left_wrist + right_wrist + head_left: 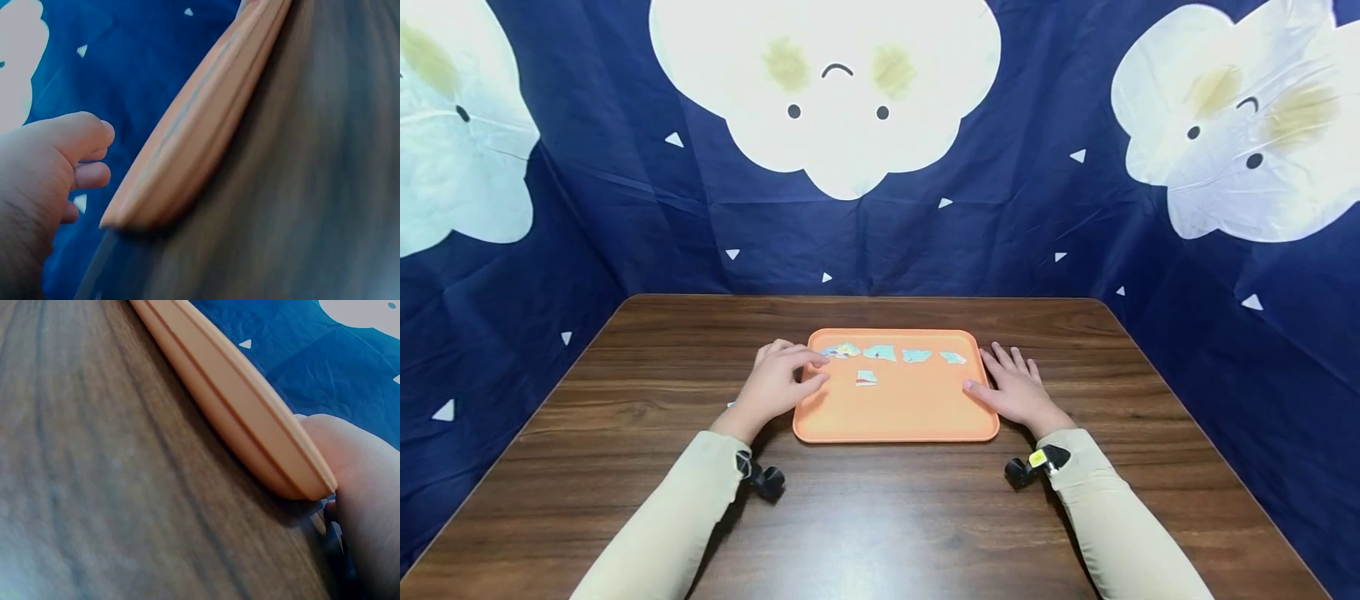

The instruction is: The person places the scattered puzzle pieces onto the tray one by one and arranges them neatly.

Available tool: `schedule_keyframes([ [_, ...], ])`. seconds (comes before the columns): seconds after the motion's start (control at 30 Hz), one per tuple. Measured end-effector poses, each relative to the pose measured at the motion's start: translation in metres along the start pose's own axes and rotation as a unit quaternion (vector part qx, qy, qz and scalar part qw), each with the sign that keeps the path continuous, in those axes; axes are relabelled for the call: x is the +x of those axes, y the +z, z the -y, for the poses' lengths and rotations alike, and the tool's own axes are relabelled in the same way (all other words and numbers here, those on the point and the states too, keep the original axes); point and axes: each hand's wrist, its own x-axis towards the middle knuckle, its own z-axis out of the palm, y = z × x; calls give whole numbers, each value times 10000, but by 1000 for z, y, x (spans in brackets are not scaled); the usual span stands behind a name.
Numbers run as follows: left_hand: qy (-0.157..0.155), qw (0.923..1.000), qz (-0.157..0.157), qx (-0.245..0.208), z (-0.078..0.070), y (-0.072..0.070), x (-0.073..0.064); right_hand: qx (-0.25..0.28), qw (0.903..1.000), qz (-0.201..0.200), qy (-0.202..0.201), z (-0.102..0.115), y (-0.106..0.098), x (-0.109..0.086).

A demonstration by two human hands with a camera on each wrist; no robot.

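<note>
An orange tray (917,414) lies on the table with several torn pieces of printed paper on it. In a row along its far side are a colourful paper piece (841,351), two light blue pieces (880,353) (916,356) and a smaller pale piece (952,357). A piece with a red patch (866,378) sits below the row. My left hand (778,379) hovers at the tray's left rim, fingers loosely bent and holding nothing, fingertips beside the colourful piece. My right hand (1017,390) rests at the right rim, thumb over the edge, fingers spread outside it.
The brown wooden table (880,517) extends around the tray. A small white scrap (731,405) shows beside the left wrist. Dark blue fabric (865,242) with white clouds hangs behind and at both sides. Each wrist wears a small black camera (767,482).
</note>
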Motion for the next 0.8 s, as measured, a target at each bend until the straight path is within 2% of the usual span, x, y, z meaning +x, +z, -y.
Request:
schedule_keyframes([
  [0.17, -71, 9995, 142, 268, 23, -19, -22, -29, 10000, 13, -1, 1, 1, 1],
  [0.37, -105, 9989, 312, 325, 46, -35, -45, 6, 10000, 4, -23, 1, -2, -1],
  [0.57, -473, 9962, 624, 393, 60, -46, -59, -18, 10000, -2, -49, 0, -3, -2],
  [0.67, -554, 9953, 620, 505, 66, -50, -64, -18, 10000, 14, -57, 1, -3, -2],
  [0.8, -550, 9951, 418, 713, 73, -57, -70, 8, 10000, 24, -69, 3, -1, -2],
])
